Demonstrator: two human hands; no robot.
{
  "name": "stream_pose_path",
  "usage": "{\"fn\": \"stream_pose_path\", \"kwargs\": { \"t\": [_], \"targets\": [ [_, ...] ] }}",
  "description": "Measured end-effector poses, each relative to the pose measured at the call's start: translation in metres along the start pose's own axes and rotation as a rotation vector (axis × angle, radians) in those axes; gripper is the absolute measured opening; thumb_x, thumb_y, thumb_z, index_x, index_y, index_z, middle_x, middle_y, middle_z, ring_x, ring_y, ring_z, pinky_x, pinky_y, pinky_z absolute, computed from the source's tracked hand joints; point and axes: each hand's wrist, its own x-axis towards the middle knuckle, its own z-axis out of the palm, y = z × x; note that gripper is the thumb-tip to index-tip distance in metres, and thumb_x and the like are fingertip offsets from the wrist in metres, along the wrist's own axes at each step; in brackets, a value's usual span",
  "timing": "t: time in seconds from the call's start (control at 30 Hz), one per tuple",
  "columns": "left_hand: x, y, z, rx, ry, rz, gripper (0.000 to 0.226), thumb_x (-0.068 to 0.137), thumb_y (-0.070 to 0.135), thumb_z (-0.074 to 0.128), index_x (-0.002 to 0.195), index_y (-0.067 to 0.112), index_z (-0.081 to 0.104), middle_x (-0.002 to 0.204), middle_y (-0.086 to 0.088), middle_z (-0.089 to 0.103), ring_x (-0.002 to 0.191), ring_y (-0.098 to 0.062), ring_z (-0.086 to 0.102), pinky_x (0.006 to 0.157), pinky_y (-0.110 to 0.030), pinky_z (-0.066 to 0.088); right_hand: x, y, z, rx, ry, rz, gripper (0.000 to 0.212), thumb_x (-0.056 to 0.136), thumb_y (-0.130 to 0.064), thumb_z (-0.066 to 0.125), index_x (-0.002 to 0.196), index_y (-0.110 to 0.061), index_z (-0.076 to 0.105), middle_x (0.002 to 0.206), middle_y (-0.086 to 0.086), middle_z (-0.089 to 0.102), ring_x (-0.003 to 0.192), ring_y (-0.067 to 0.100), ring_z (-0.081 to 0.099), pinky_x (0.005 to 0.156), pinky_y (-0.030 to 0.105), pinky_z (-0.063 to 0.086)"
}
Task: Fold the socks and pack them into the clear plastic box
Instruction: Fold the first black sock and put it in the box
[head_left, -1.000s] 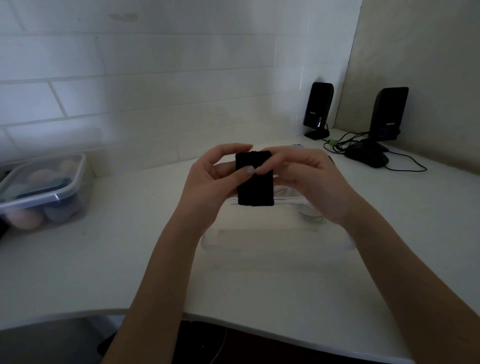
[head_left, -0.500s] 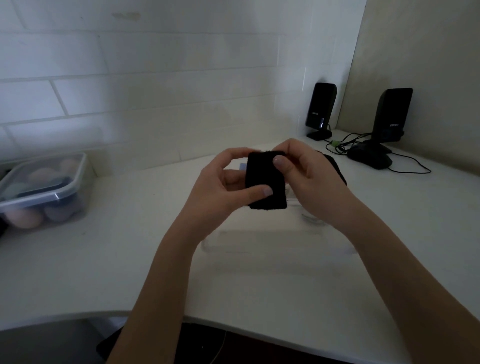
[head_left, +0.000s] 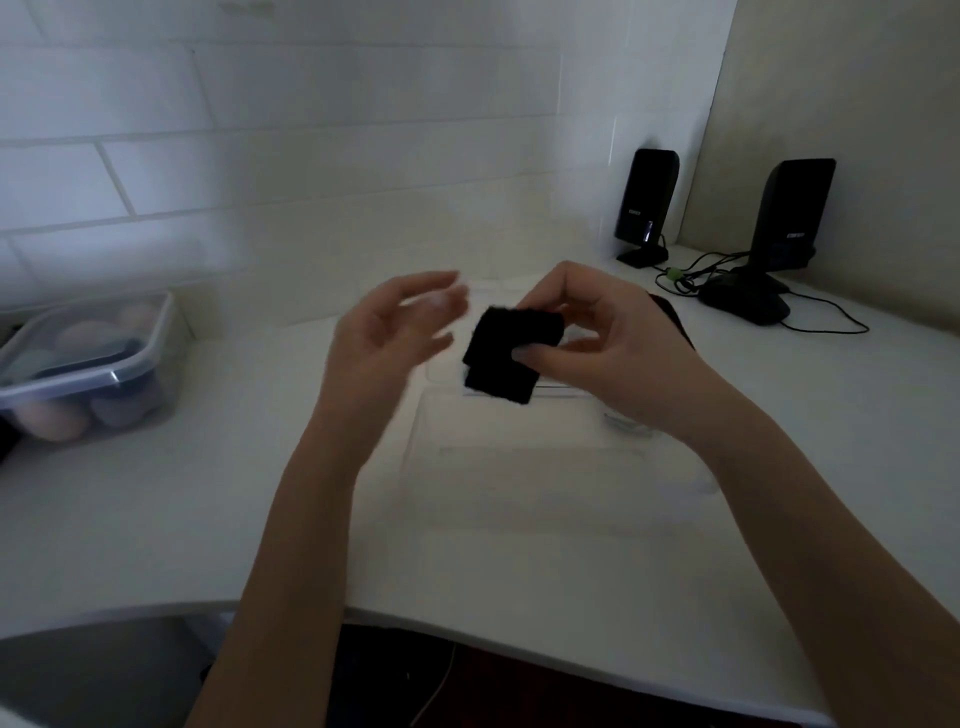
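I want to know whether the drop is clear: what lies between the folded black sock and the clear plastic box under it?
Nothing: in the head view the black sock, pinched by the right hand, hangs over the clear plastic box with only air between.

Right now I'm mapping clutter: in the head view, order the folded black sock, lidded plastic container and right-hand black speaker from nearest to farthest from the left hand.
1. Folded black sock, just right of the left hand.
2. Lidded plastic container, far left.
3. Right-hand black speaker, far right corner.
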Motion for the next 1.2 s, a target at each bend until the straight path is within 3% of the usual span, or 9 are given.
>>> {"fn": "stream_pose_path", "kwargs": {
  "t": [0.2,0.4,0.5,0.67,0.8,0.9,0.97,1.1,1.2],
  "targets": [
    [-0.007,-0.015,-0.022,-0.005,0.365,-0.108,0.032,0.096,0.027,0.04,0.081,0.01,0.062,0.078,-0.01,0.073,0.078,-0.025,0.071,0.068,-0.034,0.056,0.001,-0.006,0.026,-0.21,-0.23,-0.087,0.019,0.075,-0.007,0.074,0.084,-0.01,0.057,0.079,-0.006,0.062,0.076,0.007,0.058,0.068,0.024,0.055],
    [-0.001,-0.03,-0.013,0.216,0.183,-0.164,0.011,0.089,0.024,0.056,0.083,0.016,0.062,0.079,0.004,0.068,0.074,-0.009,0.063,0.07,-0.029,0.047,0.009,-0.017,0.042,-0.644,-0.496,-0.336,0.022,0.076,-0.01,0.065,0.09,-0.01,0.048,0.092,-0.007,0.043,0.077,0.004,0.031,0.07,0.01,0.035],
    [-0.003,-0.036,-0.019,0.233,0.192,-0.143,0.003,0.079,0.024,0.063,0.08,0.021,0.062,0.084,-0.003,0.069,0.081,-0.018,0.064,0.076,-0.038,0.05,0.015,-0.02,0.048,-0.707,-0.556,-0.387,0.016,0.078,-0.012,0.057,0.087,-0.014,0.044,0.095,-0.009,0.037,0.08,0.003,0.025,0.067,0.018,0.029],
    [-0.005,-0.037,-0.02,0.261,0.172,-0.119,0.015,0.082,0.005,0.058,0.077,0.019,0.061,0.088,-0.002,0.071,0.09,-0.016,0.067,0.074,-0.027,0.051,0.015,-0.008,0.058,-0.667,-0.745,-0.174,0.014,0.085,-0.005,0.052,0.094,-0.017,0.053,0.097,-0.002,0.052,0.078,0.011,0.044,0.07,0.016,0.039],
    [-0.005,-0.037,-0.019,0.261,0.191,-0.127,0.015,0.083,0.004,0.055,0.078,0.017,0.061,0.089,-0.001,0.072,0.081,-0.013,0.065,0.06,-0.014,0.047,0.014,-0.01,0.039,-0.348,-0.723,0.219,0.02,0.083,-0.008,0.065,0.103,-0.011,0.066,0.103,0.005,0.067,0.094,0.017,0.063,0.089,0.023,0.052],
    [-0.005,-0.037,-0.018,0.208,0.187,-0.14,0.014,0.084,0.002,0.054,0.079,0.013,0.061,0.091,-0.009,0.07,0.082,-0.02,0.067,0.064,-0.027,0.057,0.012,-0.006,0.027,-0.405,-0.549,0.217,0.018,0.077,-0.017,0.074,0.094,-0.016,0.068,0.096,-0.001,0.071,0.086,0.007,0.066,0.082,0.021,0.055],
    [-0.006,-0.036,-0.017,0.222,0.186,-0.143,0.014,0.085,0.003,0.054,0.078,0.013,0.061,0.089,-0.007,0.069,0.072,-0.012,0.068,0.069,-0.034,0.059,0.009,-0.003,0.031,-0.534,-0.507,0.193,0.017,0.078,-0.019,0.074,0.093,-0.02,0.066,0.095,-0.004,0.07,0.084,0.005,0.066,0.079,0.023,0.055],
    [-0.007,-0.033,-0.015,0.311,0.196,-0.101,0.009,0.084,0.002,0.054,0.083,0.007,0.062,0.085,0.0,0.067,0.059,0.009,0.062,0.057,-0.008,0.049,0.007,-0.006,0.044,-0.672,-0.558,0.193,0.023,0.082,-0.015,0.067,0.105,-0.018,0.066,0.104,-0.002,0.071,0.092,0.009,0.067,0.084,0.023,0.054],
    [-0.007,-0.035,-0.018,0.284,0.234,-0.129,0.013,0.083,0.002,0.054,0.079,0.011,0.063,0.084,0.0,0.069,0.065,0.0,0.066,0.065,-0.02,0.056,0.009,-0.004,0.046,-0.513,-0.589,0.28,0.025,0.082,-0.007,0.065,0.105,-0.016,0.067,0.106,0.001,0.072,0.095,0.011,0.068,0.09,0.028,0.054]
  ]
}}
